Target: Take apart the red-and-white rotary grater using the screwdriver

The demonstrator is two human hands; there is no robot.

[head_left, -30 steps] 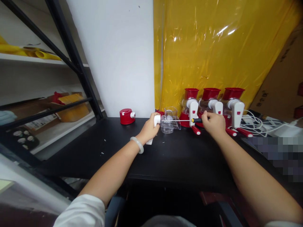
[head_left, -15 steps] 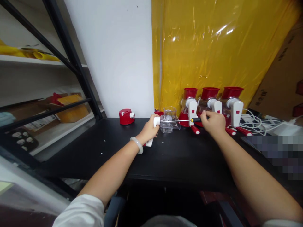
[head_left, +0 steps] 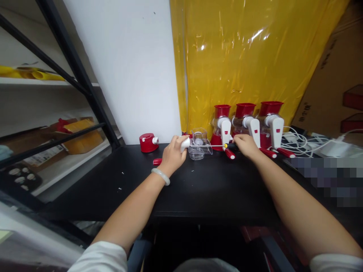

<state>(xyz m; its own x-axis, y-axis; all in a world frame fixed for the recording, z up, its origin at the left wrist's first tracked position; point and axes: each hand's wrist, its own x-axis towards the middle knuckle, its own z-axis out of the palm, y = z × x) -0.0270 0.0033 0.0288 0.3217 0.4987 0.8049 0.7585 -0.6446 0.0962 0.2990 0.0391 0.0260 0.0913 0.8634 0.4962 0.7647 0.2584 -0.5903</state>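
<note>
My left hand (head_left: 173, 155) is closed around a white crank handle, its round white hub (head_left: 185, 144) showing past my fingers and its red grip (head_left: 157, 162) sticking out on the left. My right hand (head_left: 246, 145) grips the black and yellow handle of a screwdriver (head_left: 211, 146). The metal shaft lies level and points left, its tip at the hub; whether it sits in a screw is too small to tell. Behind the shaft stands a clear plastic grater body (head_left: 197, 153). To the left, a red base (head_left: 149, 142) with a white knob rests on the black table (head_left: 198, 196).
Several assembled red and white rotary graters (head_left: 245, 128) stand in a row at the back right. White cables (head_left: 297, 145) and a large cardboard box (head_left: 326, 83) are farther right. A black-framed shelf (head_left: 76, 64) rises on the left. Small white bits lie on the table.
The crank handle has turned in my left hand, so its red grip now points left rather than down toward me. The screwdriver stays at the hub. The camera view has shifted slightly.
</note>
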